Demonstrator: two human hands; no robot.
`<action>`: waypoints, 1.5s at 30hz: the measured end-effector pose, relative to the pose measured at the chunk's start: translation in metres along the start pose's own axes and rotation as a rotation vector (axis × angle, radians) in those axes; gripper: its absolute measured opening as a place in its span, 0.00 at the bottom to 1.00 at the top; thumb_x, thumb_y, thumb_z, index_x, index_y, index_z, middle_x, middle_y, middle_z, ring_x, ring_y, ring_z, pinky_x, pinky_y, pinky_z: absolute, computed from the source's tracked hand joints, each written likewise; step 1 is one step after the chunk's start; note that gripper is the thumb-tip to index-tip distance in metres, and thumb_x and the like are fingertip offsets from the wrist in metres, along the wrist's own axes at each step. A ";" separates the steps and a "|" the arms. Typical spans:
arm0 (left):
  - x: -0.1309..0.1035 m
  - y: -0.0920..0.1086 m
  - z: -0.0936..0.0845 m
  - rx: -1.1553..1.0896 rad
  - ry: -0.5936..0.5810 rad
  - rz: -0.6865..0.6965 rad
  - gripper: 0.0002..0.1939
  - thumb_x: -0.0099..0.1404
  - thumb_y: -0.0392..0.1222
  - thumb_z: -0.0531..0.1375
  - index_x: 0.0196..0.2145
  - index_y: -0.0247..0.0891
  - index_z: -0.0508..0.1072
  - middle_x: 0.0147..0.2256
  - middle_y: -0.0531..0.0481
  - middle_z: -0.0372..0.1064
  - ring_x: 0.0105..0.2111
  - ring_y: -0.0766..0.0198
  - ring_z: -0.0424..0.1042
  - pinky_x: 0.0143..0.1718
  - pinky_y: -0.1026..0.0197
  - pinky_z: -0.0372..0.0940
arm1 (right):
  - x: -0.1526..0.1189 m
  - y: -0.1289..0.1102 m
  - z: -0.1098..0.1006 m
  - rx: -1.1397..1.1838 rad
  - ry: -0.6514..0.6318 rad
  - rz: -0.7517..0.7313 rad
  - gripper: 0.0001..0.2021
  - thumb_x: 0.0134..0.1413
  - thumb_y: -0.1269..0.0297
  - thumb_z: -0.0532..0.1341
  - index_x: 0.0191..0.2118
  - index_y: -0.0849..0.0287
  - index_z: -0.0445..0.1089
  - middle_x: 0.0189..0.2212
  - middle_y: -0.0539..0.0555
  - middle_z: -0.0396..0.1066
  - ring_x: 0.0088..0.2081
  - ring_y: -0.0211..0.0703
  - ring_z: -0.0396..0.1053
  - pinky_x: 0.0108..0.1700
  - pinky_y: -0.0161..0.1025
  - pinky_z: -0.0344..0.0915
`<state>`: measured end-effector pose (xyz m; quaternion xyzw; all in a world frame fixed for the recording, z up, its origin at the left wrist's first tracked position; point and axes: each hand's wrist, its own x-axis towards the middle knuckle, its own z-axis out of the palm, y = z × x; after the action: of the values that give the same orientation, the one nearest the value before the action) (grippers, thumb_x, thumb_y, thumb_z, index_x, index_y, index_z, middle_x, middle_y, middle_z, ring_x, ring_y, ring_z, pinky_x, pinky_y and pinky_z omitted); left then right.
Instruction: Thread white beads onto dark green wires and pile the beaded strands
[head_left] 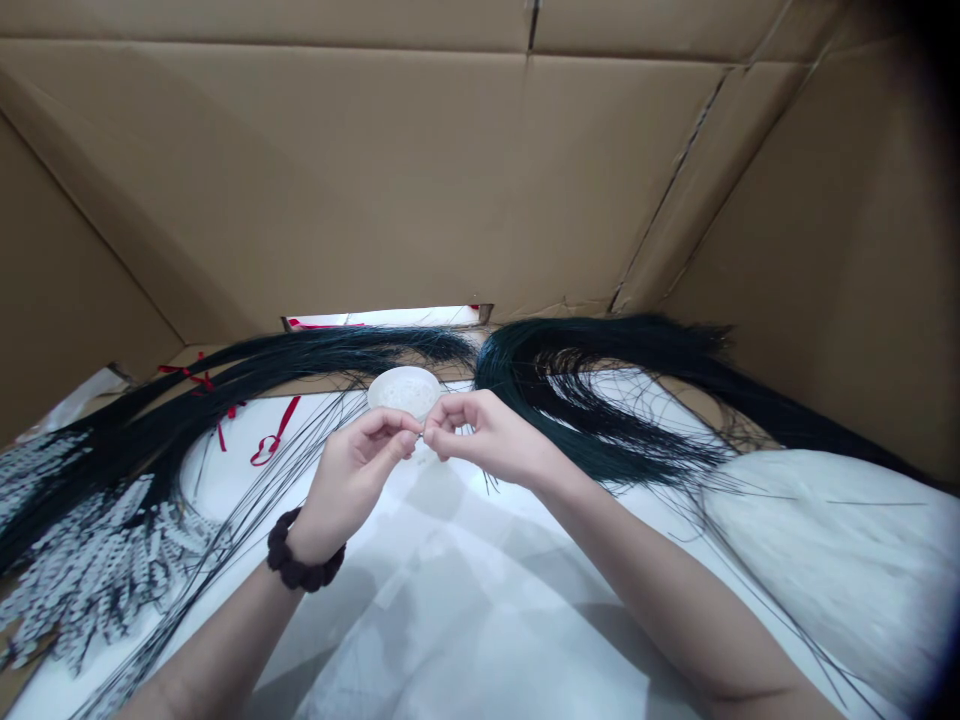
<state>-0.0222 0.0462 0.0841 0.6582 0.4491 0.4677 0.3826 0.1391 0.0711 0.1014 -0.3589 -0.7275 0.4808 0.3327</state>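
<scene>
My left hand (356,475) and my right hand (487,435) meet fingertip to fingertip, each closed in a pinch. Whatever lies between the fingers is too small to make out. Right behind them stands a shallow white bowl (401,382) with small pale bits in it. Dark thin strands (277,470) run along the left of my left forearm, up toward the bowl. To the right of my right hand curves a thick bundle of dark green-black strands (517,385).
Cardboard walls (375,180) enclose the back and sides. At left lie dark strands tipped with white pieces (112,570), near red ribbons (276,432). A white plastic-like bundle (832,550) sits at right on the white surface (480,620).
</scene>
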 end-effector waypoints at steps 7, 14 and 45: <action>0.000 0.000 0.001 -0.011 0.031 0.006 0.04 0.57 0.39 0.56 0.30 0.37 0.70 0.28 0.51 0.68 0.28 0.67 0.66 0.29 0.66 0.61 | 0.000 0.000 0.000 0.016 0.005 -0.027 0.03 0.42 0.73 0.55 0.23 0.64 0.64 0.18 0.47 0.63 0.22 0.30 0.59 0.26 0.29 0.54; 0.002 0.000 0.001 -0.083 0.008 -0.051 0.05 0.57 0.40 0.57 0.30 0.36 0.69 0.24 0.53 0.65 0.26 0.68 0.64 0.29 0.65 0.61 | -0.001 0.000 0.002 -0.037 0.043 -0.039 0.03 0.41 0.72 0.55 0.23 0.64 0.65 0.18 0.47 0.62 0.23 0.31 0.58 0.26 0.29 0.55; -0.008 -0.002 0.016 -0.055 0.174 0.039 0.03 0.58 0.38 0.55 0.32 0.37 0.66 0.31 0.51 0.65 0.33 0.64 0.66 0.34 0.64 0.61 | -0.002 -0.006 0.011 -0.009 0.147 -0.052 0.05 0.44 0.71 0.54 0.22 0.63 0.64 0.19 0.47 0.64 0.24 0.32 0.60 0.31 0.31 0.57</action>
<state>-0.0089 0.0382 0.0764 0.6126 0.4548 0.5428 0.3510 0.1301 0.0628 0.1030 -0.3756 -0.7123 0.4411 0.3963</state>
